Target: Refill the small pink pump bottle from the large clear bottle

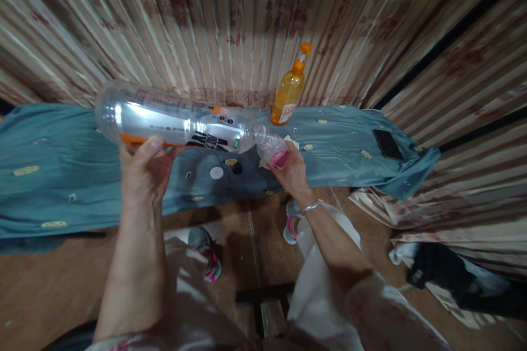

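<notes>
Left hand [144, 171], fingers wrapped, is holding a large clear plastic bottle [173, 123] lying nine-to-three, its mouth meeting the small pink-bottomed clear bottle [272, 149] at three o'clock, which the right hand [293, 173] is pinching.

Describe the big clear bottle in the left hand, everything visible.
The large clear bottle is transparent plastic with a label: orange stripe, black lettering, small green mark. It lies nearly horizontal above the blue cloth, base left, neck right and slightly down. The left hand grips it from below. Its neck meets a small bottle held in the right hand. Contents unclear.
</notes>
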`<state>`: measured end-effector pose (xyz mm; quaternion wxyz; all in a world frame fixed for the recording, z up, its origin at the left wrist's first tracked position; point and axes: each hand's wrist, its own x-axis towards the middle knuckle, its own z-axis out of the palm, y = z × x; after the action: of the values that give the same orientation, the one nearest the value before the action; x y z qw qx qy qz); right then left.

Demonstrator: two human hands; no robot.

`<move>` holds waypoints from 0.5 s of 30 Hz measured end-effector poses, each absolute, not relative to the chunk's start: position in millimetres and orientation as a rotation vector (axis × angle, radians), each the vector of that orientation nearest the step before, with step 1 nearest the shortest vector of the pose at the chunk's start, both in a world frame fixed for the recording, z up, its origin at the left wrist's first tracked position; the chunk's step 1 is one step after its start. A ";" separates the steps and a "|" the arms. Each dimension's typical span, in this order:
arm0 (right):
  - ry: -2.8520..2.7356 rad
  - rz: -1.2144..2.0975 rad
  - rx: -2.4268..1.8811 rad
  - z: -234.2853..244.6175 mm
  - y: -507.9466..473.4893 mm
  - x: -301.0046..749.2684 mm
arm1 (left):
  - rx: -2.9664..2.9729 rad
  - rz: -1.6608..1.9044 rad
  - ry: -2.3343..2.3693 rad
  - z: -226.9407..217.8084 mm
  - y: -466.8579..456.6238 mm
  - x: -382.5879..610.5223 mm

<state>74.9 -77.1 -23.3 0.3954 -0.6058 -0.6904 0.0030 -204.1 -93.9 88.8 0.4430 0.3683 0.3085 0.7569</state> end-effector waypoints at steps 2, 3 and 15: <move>-1.752 0.016 -1.544 -22.4 -77.4 74.6 | 0.922 1.878 0.762 88.9 -93.5 -203.6; -1.750 0.019 -1.546 -22.2 -77.5 74.6 | 0.927 1.879 0.758 89.1 -93.3 -203.1; -1.742 0.006 -1.537 -23.3 -77.4 74.9 | 0.917 1.879 0.749 90.0 -92.4 -201.7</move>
<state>74.9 -77.4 -23.3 0.3979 -0.6068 -0.6880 0.0024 -201.7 -92.4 90.0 0.4441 0.3700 0.3021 0.7580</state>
